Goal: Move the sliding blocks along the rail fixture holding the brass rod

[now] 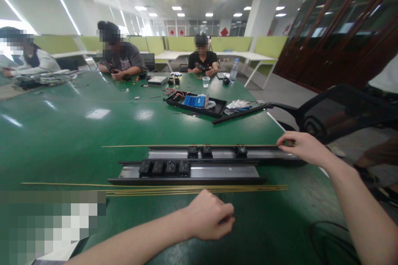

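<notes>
My right hand [300, 145] pinches the right end of a thin brass-coloured rod [174, 146], which runs left along the far edge of the rear metal rail [169, 155]. Three black blocks [207, 151] sit in that rail. In front lies a shorter metal rail [224, 172] with several black blocks [158, 168] grouped toward its left half. Nearer still, several more thin brass-coloured rods [199, 190] lie side by side on the green table. Just in front of these rods is my left hand [211, 217], its fingers curled closed with nothing visible in them.
A black tray [214, 109] with a blue item stands beyond the rails, beside white gloves [239, 106] and a black bar [239, 114]. A mesh chair [345, 112] is at the right edge. Three people sit across the green table [77, 132]; two hold tools.
</notes>
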Motion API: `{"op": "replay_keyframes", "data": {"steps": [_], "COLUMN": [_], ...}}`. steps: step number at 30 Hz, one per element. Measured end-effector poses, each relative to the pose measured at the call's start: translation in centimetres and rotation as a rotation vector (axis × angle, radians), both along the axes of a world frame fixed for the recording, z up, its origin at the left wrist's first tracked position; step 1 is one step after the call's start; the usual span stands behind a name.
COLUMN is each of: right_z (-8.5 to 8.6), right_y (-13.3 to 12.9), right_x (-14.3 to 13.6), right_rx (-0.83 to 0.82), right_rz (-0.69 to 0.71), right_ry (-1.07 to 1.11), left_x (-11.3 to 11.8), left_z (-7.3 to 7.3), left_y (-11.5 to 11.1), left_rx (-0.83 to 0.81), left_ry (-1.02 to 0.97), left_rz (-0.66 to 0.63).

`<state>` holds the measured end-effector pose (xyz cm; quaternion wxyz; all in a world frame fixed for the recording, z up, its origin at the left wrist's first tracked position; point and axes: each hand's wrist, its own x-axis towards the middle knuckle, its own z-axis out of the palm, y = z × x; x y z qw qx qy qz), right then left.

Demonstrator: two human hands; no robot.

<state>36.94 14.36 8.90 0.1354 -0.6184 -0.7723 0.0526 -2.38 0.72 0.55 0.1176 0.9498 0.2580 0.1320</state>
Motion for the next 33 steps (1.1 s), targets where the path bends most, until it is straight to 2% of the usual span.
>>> {"op": "replay_keyframes", "data": {"steps": [9,22,33], "right_z": [-0.3,-0.6,-0.5], "right_y": [0.2,0.4,0.3], "right_x": [0.8,1.7,2.0], "right_rx": [-0.004,0.007,0.002], "right_rz": [-0.038,-0.020,-0.052], "right_ry": [-0.035,-0.043,-0.060], "left_x": [0.0,0.0,0.0], "left_z": [0.2,-0.2,0.2], "left_y": [-0.1,0.0,0.0], "left_rx": [0.005,0.002,-0.005], "left_ry": [0.012,-0.007,0.023], "left_rz": [-0.005,-0.004,-0.001]}}
